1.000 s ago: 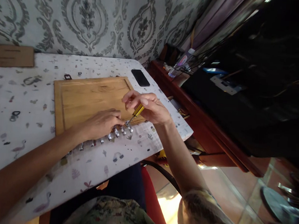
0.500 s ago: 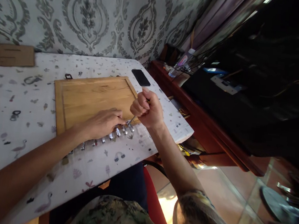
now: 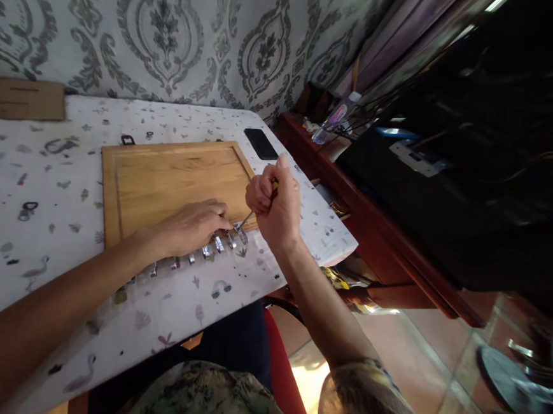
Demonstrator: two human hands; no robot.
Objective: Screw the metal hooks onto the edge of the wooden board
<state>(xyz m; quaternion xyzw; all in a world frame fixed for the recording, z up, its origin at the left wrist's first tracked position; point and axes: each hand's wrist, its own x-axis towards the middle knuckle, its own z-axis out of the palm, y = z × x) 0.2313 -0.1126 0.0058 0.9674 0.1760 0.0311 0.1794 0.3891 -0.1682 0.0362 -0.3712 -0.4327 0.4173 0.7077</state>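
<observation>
A wooden panel (image 3: 178, 177) with a raised frame lies flat on the table. Along its near edge runs a row of shiny metal hooks (image 3: 218, 244). My left hand (image 3: 196, 226) lies over that edge, its fingers bent and closed down on the hooks toward the right end; the fingertips are partly hidden. My right hand (image 3: 277, 201) is a fist around the handle of a screwdriver (image 3: 245, 220). The handle shows only as a bit of yellow and black. Its thin metal shaft slants down to the left, and the tip meets the rightmost hook.
A patterned white cloth covers the table (image 3: 67, 184). Beyond the panel lie a black phone (image 3: 261, 144) and a small dark buckle-like piece (image 3: 127, 140). Cardboard (image 3: 21, 99) sits at the far left. To the right, a reddish wooden desk (image 3: 389, 235) holds a plastic bottle (image 3: 336, 117).
My right fist has turned around the screwdriver and shifted slightly right, its thumb side now higher. My left hand and the panel have stayed in place.
</observation>
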